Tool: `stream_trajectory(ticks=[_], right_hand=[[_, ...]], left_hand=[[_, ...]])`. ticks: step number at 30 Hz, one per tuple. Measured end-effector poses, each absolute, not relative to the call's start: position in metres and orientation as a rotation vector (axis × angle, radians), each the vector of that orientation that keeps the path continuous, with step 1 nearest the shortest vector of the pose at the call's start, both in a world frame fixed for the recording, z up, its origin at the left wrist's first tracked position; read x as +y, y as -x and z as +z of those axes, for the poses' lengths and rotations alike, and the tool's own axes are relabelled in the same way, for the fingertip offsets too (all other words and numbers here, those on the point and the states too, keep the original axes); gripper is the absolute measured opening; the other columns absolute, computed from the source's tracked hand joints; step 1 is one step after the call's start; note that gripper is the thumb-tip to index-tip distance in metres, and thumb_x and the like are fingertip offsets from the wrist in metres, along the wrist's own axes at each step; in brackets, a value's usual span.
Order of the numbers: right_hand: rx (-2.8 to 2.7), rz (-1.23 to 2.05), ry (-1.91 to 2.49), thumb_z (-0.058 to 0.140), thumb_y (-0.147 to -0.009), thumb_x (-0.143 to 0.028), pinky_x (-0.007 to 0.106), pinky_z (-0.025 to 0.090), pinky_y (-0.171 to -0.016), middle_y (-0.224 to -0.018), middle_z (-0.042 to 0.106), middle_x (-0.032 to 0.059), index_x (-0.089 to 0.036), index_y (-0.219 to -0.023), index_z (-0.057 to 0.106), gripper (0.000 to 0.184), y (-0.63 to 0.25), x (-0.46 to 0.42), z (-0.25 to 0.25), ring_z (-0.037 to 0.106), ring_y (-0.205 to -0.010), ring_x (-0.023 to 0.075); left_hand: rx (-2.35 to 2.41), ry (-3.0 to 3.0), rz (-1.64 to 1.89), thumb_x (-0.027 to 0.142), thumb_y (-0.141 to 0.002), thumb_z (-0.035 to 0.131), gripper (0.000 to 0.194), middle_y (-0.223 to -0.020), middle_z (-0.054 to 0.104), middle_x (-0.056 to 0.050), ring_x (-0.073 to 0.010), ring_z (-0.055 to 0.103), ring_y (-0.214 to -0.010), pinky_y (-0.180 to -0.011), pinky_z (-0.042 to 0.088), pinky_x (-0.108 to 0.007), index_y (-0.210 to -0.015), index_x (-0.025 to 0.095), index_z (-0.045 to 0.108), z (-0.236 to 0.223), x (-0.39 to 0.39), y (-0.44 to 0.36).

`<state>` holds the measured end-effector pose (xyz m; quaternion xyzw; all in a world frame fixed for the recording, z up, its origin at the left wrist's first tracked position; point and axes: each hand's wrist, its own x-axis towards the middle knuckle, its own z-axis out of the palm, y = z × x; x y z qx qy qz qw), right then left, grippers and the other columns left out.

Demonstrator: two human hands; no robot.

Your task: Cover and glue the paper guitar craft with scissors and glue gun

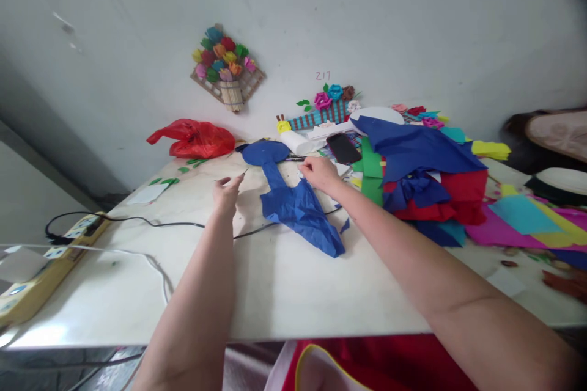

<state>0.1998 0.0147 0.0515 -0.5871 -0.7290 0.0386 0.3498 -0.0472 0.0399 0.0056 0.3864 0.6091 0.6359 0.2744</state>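
Observation:
My left hand (225, 194) is raised over the table left of the blue paper, thumb and forefinger pinched on a thin dark sliver too small to name. My right hand (320, 172) is closed in a pinch above the right side of the blue paper; a small white bit shows by its fingertips, and I cannot make out what it is. Between the hands lies a blue crepe-paper piece (298, 214), wide and wrinkled at the near end. A narrow blue strip (274, 176) joins it to a round blue disc (265, 152) at the far end.
A black cable (147, 220) crosses the table from a yellow power strip (68, 244). A red plastic bag (202, 139) sits at the back left. Behind my right hand lies a phone (343, 148). Piled coloured paper (426, 153) covers the right side. Paper flowers (323, 99) stand against the wall.

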Motion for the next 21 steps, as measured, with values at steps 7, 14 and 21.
stream_trajectory(ticks=[7, 14, 21], right_hand=[[-1.558, 1.122, 1.107, 0.055, -0.079, -0.022, 0.018, 0.039, -0.043, -0.069, 0.065, 0.0022, -0.014, -0.103, 0.058, 0.026, -0.177, 0.005, 0.052, 0.054, -0.047, 0.0083], [-1.228, 1.469, 0.727, 0.051, -0.074, -0.012, 0.021, 0.048, -0.052, -0.073, 0.066, 0.0003, -0.016, -0.093, 0.058, 0.02, -0.17, -0.002, 0.059, 0.059, -0.058, 0.0101], [-1.182, 1.472, 0.712, 0.058, -0.075, -0.018, 0.021, 0.046, -0.049, -0.07, 0.063, -0.0016, -0.017, -0.096, 0.055, 0.022, -0.174, 0.0, 0.06, 0.06, -0.057, 0.01]], left_hand=[[0.919, -0.926, 1.857, 0.033, -0.063, 0.068, 0.034, -0.073, 0.055, 0.001, -0.007, 0.054, -0.061, -0.073, 0.047, -0.026, -0.085, 0.019, 0.047, 0.035, 0.02, -0.006], [0.799, -1.258, 1.694, 0.031, -0.056, 0.075, 0.045, -0.085, 0.059, -0.001, -0.0134, 0.058, -0.084, -0.082, 0.044, -0.028, -0.092, 0.02, 0.05, 0.038, -0.011, -0.055], [0.799, -1.436, 1.614, 0.035, -0.059, 0.074, 0.051, -0.096, 0.061, -0.004, -0.0159, 0.057, -0.092, -0.082, 0.043, -0.028, -0.103, 0.021, 0.052, 0.041, -0.015, -0.052]])
